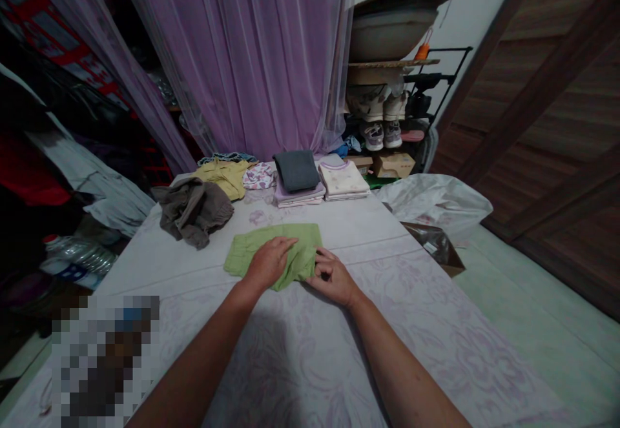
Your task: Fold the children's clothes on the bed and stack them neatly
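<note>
Green shorts (304, 257) lie on the patterned bed sheet (407, 286), their gathered waistband towards the left. My left hand (269, 261) rests on top of them with its fingers stretched out to the right. At the right edge, my right hand (335, 277) pinches the cloth between thumb and fingers. Behind the shorts is a folded dark grey garment (296, 171) on top of a stack of folded lilac clothes (299, 194). Next to it lies a pile of folded cream clothes (343, 179).
A crumpled brown garment (194, 208), a yellow garment (225, 177) and a patterned cloth (260, 175) lie at the back left. Purple curtains (242, 47) hang behind. To the right are a plastic bag (436, 199), an open box (450, 260) and a shoe rack (431, 79).
</note>
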Action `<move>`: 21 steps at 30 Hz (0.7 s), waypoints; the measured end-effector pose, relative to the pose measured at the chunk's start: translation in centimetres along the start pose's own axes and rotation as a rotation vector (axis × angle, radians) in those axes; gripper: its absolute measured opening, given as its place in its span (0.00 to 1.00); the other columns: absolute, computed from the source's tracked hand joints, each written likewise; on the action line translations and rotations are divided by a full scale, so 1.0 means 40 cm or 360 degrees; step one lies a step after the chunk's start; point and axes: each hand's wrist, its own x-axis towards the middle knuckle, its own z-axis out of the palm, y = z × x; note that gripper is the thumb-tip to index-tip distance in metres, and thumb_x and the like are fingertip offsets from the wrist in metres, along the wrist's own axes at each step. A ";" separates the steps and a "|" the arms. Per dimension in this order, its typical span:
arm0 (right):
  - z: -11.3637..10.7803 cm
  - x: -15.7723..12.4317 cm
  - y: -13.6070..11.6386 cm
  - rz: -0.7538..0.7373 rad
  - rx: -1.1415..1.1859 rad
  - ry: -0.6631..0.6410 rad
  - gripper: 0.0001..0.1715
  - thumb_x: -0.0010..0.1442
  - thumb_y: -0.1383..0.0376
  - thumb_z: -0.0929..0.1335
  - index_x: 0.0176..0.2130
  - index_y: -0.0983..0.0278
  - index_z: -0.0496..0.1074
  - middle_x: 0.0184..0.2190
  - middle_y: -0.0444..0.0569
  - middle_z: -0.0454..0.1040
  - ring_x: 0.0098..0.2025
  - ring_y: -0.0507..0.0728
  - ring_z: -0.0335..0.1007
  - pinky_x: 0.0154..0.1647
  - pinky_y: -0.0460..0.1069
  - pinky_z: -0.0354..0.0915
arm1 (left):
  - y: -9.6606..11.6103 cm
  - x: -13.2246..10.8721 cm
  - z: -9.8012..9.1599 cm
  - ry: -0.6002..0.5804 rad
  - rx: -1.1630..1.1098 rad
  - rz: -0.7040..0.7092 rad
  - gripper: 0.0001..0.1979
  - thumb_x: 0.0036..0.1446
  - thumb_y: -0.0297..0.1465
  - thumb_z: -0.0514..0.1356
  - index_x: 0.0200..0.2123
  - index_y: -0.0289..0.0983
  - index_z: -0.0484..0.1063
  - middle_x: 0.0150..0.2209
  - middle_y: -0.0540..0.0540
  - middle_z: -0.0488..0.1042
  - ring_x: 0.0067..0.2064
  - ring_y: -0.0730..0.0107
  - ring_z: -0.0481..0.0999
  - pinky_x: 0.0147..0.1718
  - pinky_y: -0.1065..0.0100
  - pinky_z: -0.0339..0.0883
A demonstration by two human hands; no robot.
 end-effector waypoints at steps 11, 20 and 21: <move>-0.024 -0.018 0.023 0.0384 0.0153 0.0038 0.15 0.50 0.60 0.72 0.19 0.59 0.64 0.27 0.46 0.75 0.57 0.63 0.66 0.56 0.58 0.59 | 0.014 0.067 0.048 -0.0426 -0.0507 0.0073 0.23 0.54 0.24 0.54 0.53 0.40 0.73 0.53 0.46 0.76 0.54 0.66 0.73 0.57 0.64 0.64; -0.026 -0.016 0.010 0.0734 0.0865 0.0071 0.19 0.46 0.62 0.71 0.39 0.59 0.65 0.25 0.37 0.65 0.26 0.50 0.61 0.27 0.45 0.57 | -0.003 0.030 0.100 -0.0177 -0.0618 -0.0084 0.17 0.58 0.31 0.54 0.49 0.38 0.75 0.50 0.43 0.78 0.52 0.63 0.76 0.54 0.61 0.67; -0.028 -0.017 0.008 0.0757 0.0902 0.0065 0.21 0.46 0.62 0.70 0.41 0.60 0.65 0.24 0.36 0.64 0.25 0.49 0.59 0.26 0.45 0.56 | 0.001 0.027 0.102 -0.0159 -0.0570 -0.0043 0.17 0.59 0.31 0.54 0.48 0.38 0.75 0.49 0.43 0.78 0.51 0.63 0.76 0.54 0.61 0.67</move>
